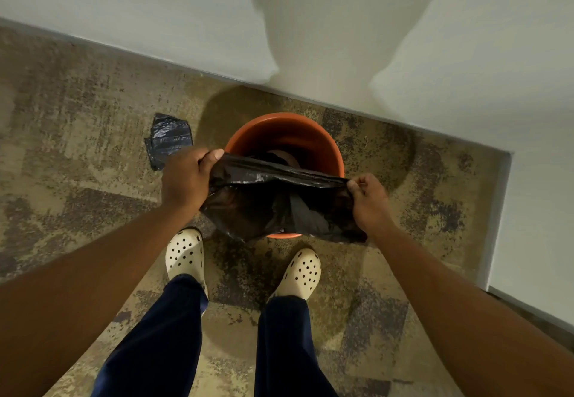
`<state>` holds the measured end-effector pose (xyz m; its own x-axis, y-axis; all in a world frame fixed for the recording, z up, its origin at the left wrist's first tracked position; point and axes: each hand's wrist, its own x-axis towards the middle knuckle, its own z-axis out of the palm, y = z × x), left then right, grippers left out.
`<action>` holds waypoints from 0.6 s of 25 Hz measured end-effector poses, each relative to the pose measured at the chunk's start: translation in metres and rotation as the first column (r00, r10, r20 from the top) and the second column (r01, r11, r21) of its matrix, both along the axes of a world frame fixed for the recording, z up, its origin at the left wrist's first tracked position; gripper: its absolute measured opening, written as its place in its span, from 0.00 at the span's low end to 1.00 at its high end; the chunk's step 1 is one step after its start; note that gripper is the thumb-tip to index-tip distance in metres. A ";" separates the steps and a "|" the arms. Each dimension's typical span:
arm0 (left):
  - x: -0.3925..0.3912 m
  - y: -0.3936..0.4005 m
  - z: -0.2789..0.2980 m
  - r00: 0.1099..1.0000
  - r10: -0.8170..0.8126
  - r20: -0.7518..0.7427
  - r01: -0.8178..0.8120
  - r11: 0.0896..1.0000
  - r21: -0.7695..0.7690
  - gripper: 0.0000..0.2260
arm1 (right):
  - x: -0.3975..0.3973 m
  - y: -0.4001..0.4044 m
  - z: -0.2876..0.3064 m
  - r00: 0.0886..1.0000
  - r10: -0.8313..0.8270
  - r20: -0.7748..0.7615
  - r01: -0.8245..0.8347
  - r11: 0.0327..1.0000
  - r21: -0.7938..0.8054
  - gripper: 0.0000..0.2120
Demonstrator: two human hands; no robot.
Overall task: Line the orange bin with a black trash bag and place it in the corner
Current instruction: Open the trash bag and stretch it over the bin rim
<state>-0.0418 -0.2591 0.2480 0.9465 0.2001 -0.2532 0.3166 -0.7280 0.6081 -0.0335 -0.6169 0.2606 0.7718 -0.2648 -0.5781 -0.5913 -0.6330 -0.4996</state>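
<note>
A round orange bin (298,132) stands on the carpet close to the wall, just ahead of my feet. A black trash bag (273,198) is stretched across the near half of its mouth and drapes over the near rim; part of it hangs down inside. My left hand (186,179) grips the bag's edge at the bin's left side. My right hand (369,201) pinches the bag's edge at the bin's right side. The far inner wall of the bin is bare orange.
A folded pile of dark trash bags (169,140) lies on the carpet left of the bin. A pale wall (155,24) runs behind the bin and turns into a corner (509,154) at the right. My feet in cream clogs (186,254) stand right before the bin.
</note>
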 end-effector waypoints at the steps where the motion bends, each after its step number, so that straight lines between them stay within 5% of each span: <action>1: 0.006 0.000 -0.010 0.998 0.055 -0.015 -0.055 0.998 0.002 0.20 | 0.005 0.006 -0.006 0.999 -0.030 0.016 0.029 0.999 0.030 0.10; 7: 0.060 0.005 -0.055 0.988 0.128 -0.090 -0.136 0.987 -0.089 0.20 | 0.050 0.020 -0.038 0.976 -0.052 0.213 0.054 0.999 -0.004 0.07; 15: 0.128 -0.011 -0.103 0.902 0.356 -0.245 -0.414 0.874 -0.254 0.19 | 0.125 0.013 -0.079 0.981 0.051 0.186 -0.034 0.995 -0.093 0.06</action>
